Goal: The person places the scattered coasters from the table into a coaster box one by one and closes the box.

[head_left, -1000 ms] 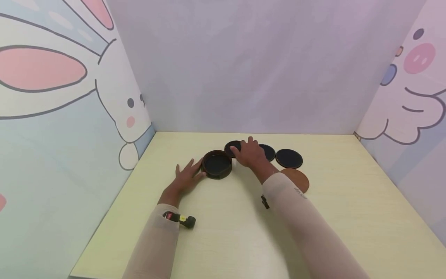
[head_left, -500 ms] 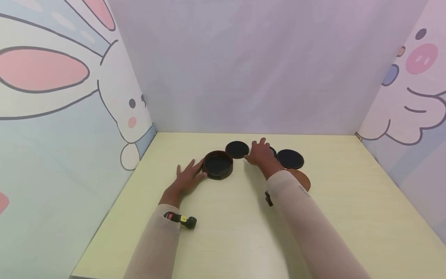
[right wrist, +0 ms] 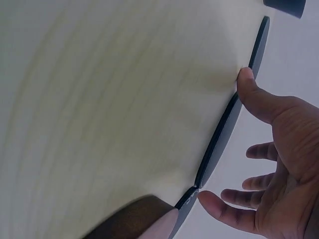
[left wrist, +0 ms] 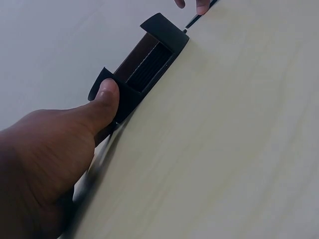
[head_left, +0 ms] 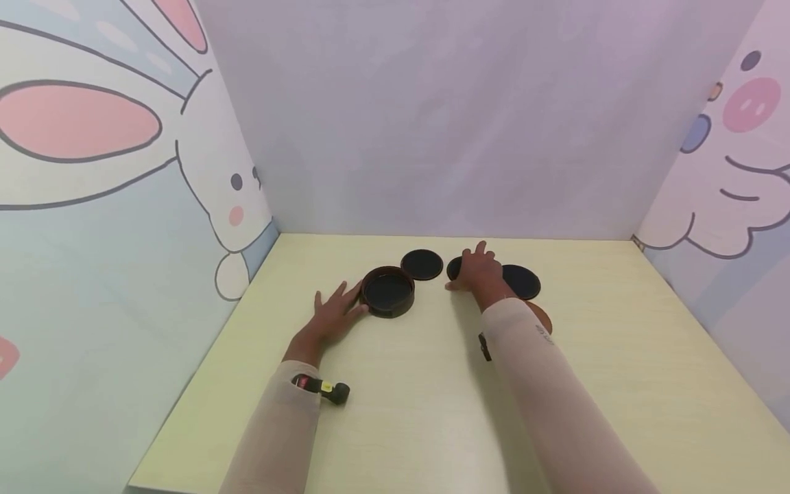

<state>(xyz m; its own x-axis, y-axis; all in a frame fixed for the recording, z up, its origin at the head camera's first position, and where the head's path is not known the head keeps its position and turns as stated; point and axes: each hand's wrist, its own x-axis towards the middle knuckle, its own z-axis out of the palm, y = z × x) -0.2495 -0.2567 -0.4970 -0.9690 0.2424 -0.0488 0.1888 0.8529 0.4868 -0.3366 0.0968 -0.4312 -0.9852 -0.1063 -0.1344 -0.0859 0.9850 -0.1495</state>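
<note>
My left hand lies on the table with fingers spread, against the left side of a round dark coaster holder. In the left wrist view its thumb presses the holder's wall beside a cut-out notch. My right hand is over the middle black coaster, hiding much of it. Seen from the right wrist, thumb and index finger stand apart near opposite ends of that coaster, other fingers loose. Another black coaster lies behind the holder, and one lies right of my right hand.
A brown round disc lies partly hidden by my right sleeve. The pale wooden table meets a plain back wall and side walls with cartoon animals.
My right hand has moved rightward from the coaster behind the holder to the middle coaster, leaving the first one uncovered. The left hand and the holder stay put.
</note>
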